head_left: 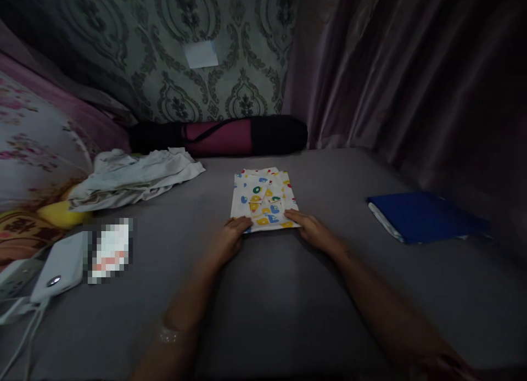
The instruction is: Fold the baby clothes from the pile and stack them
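A small folded white garment [264, 199] printed with coloured letters lies flat on the grey bed sheet [263, 293], in the middle of the view. My left hand [231, 236] rests on its near left corner, fingers lying flat. My right hand [309, 227] lies on the near right corner, fingers stretched out over the edge. Neither hand lifts the cloth.
A crumpled pale cloth pile [135, 175] lies at the left. A folded blue cloth [424, 216] sits at the right. A dark and maroon rolled bag [222, 135] lies against the patterned wall. A white device [57, 265] with cables and a floral pillow [33, 150] are at the far left; curtains hang at the right.
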`<state>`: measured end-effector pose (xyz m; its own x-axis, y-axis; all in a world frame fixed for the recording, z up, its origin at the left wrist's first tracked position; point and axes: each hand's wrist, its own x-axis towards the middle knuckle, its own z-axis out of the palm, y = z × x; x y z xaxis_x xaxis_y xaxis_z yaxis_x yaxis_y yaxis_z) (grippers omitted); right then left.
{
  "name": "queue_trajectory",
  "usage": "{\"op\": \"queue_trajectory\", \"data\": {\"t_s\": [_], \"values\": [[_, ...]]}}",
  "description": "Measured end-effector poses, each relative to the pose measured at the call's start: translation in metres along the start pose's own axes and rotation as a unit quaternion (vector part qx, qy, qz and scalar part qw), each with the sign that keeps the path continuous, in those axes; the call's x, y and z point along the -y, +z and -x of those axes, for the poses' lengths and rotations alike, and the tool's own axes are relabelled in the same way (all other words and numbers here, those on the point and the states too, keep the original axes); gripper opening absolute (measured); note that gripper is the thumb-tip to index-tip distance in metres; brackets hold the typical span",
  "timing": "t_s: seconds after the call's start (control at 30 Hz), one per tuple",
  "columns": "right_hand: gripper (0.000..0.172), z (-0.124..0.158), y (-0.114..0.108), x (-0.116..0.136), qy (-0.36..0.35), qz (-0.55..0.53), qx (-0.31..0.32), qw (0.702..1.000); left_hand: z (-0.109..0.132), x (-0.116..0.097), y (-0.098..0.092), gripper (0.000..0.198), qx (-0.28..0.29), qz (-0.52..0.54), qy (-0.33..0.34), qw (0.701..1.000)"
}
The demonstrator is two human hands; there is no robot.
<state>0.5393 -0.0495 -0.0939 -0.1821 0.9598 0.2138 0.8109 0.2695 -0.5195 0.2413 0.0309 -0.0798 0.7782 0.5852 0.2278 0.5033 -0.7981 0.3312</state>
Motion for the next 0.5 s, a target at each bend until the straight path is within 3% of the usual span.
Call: {"op": "queue_trajectory", "data": {"t_s": [0.17,0.27,0.4,0.5], "values": [[0.067,-0.001,-0.019,0.006,0.047,-0.037,0.043,0.997,0.007,0.02,0.0,0.057,-0.045,0.074,-0.042,0.995],[0.065,0.001,-0.033,0.012,0.057,-0.043,0.061,0.996,0.01,0.02,-0.008,0.053,-0.059,0.11,-0.047,0.991],[0.063,0.007,-0.057,0.027,0.07,-0.054,0.112,0.99,0.011,-0.001,-0.038,0.046,-0.013,0.167,-0.086,0.982],[0.055,0.014,-0.081,0.045,0.074,-0.102,0.184,0.975,0.015,-0.018,-0.063,0.039,0.048,0.244,-0.149,0.957]]}}
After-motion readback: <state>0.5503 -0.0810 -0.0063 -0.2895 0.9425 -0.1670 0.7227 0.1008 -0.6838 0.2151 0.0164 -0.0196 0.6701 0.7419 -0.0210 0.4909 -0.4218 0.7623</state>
